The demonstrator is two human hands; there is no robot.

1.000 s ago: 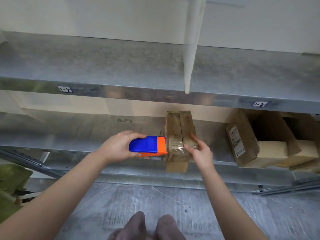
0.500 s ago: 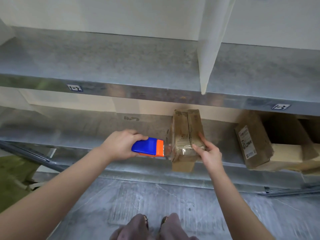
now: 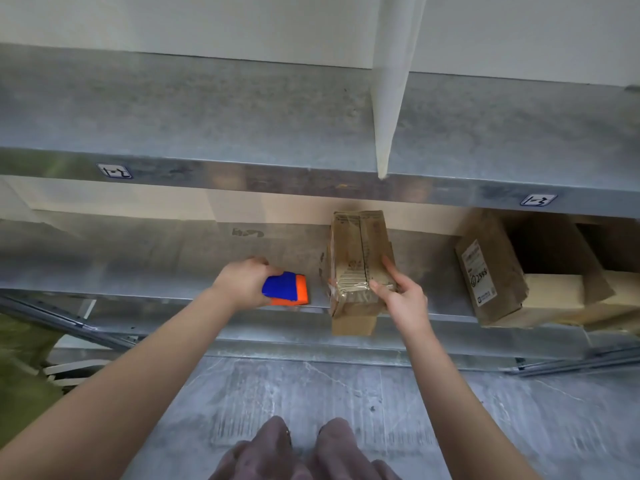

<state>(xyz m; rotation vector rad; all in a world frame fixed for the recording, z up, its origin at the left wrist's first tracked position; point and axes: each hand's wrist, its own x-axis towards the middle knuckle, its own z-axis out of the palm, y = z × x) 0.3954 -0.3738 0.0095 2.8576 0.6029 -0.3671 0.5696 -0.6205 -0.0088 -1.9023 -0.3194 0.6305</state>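
A narrow brown cardboard box (image 3: 356, 258) wrapped in clear tape stands at the front edge of the lower metal shelf (image 3: 138, 271), its near end hanging past the edge. My right hand (image 3: 398, 292) grips its near right corner, thumb on the front, fingers along the side. My left hand (image 3: 242, 282) holds a blue and orange handheld device (image 3: 285, 289), its orange end pointing at the box from a short gap to the left.
The upper metal shelf (image 3: 242, 126) carries a white upright divider (image 3: 391, 98) and small label tags. More cardboard boxes (image 3: 519, 275), one with a white label, sit on the lower shelf to the right. Grey floor and my feet (image 3: 301, 452) lie below.
My left hand has drawn the blue and orange device away from the box, leaving a gap. My right hand keeps its grip on the box corner. The view has shifted slightly.
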